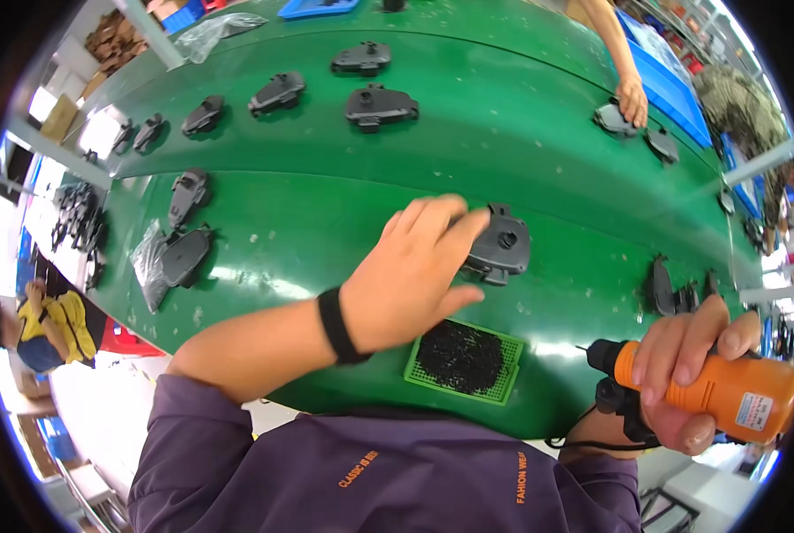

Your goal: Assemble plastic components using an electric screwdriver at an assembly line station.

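My left hand point(406, 275), with a black band on its wrist, reaches over the green table with fingers stretched out. Its fingertips overlap the left edge of a dark grey plastic housing point(506, 247) with a round knob on top; I cannot tell whether they touch it. On the right, my right hand point(681, 364) is wrapped round an orange electric screwdriver point(726, 395), whose black nose and thin bit point left. Between my arms lies a green perforated tray point(510, 384) heaped with small black screws point(459, 357).
Similar grey housings point(381, 107) stand in rows across the green table point(326, 204). Another person's hand point(632, 100) touches a housing at the far right, beside a blue tray point(672, 84). A clear plastic bag point(151, 266) lies at left. One person point(55, 329) sits farther left.
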The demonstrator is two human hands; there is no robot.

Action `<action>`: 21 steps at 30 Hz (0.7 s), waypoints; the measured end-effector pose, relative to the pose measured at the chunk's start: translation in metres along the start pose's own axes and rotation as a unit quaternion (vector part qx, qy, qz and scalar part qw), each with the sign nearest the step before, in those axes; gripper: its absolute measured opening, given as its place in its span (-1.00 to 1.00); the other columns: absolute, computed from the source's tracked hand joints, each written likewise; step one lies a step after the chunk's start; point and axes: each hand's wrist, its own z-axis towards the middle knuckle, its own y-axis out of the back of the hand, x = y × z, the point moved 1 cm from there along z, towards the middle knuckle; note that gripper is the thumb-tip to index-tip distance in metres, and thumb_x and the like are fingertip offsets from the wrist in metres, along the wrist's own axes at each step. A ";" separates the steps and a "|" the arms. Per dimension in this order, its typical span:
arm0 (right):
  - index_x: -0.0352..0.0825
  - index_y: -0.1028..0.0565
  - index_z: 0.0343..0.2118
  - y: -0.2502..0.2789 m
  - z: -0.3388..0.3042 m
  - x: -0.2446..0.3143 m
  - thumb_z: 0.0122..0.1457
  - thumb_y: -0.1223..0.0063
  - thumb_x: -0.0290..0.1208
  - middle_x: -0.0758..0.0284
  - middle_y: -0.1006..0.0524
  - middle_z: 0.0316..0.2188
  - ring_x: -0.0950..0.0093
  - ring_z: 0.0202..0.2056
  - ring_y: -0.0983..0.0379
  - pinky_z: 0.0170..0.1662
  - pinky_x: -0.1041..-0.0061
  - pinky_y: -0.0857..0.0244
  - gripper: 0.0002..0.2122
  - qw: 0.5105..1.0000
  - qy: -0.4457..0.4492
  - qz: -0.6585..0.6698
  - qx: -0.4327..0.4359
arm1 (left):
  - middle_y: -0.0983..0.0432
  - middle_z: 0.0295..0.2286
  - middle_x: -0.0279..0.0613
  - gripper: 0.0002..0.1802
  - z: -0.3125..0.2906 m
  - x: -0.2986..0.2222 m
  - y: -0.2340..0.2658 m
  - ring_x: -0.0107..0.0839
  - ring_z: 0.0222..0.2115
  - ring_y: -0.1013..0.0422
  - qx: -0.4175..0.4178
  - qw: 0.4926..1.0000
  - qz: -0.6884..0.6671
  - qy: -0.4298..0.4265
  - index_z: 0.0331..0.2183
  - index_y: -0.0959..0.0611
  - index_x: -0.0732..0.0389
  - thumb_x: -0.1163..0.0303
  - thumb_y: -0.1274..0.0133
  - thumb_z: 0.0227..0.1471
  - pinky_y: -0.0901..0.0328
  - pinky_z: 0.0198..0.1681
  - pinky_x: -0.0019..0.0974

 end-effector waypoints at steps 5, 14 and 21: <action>-0.30 -0.23 0.01 0.001 -0.005 -0.003 -0.03 -0.44 -0.43 0.29 -0.38 -0.32 0.41 -0.52 -0.49 -0.34 0.40 -0.46 -0.38 1.000 -0.016 -0.018 -0.019 | -0.41 -0.12 -0.03 -0.28 0.029 0.044 -0.005 -0.07 -0.08 -0.34 0.191 0.978 0.012 0.079 -0.01 -0.54 0.28 0.18 -0.40 -0.21 -0.22 0.05 -0.07; -0.34 -0.20 -0.04 -0.007 -0.005 -0.012 0.05 -0.35 -0.24 0.37 -0.34 -0.40 0.59 -0.62 -0.36 -0.50 0.63 -0.34 -0.43 0.994 0.009 -0.053 -0.097 | -0.44 -0.22 0.03 -0.33 0.053 0.076 0.003 0.01 -0.14 -0.36 0.007 0.993 -0.042 0.113 -0.05 -0.56 0.31 0.10 -0.35 -0.14 -0.27 -0.02 -0.05; -0.32 -0.24 0.01 -0.020 -0.001 -0.014 0.09 -0.31 -0.27 0.31 -0.35 -0.35 0.50 -0.53 -0.36 -0.45 0.53 -0.33 -0.47 0.992 -0.025 -0.037 -0.114 | -0.45 -0.17 0.07 -0.38 0.091 0.156 -0.026 0.08 -0.10 -0.36 0.065 0.956 0.121 0.259 -0.14 -0.60 0.26 -0.02 -0.30 -0.11 -0.28 0.03 -0.01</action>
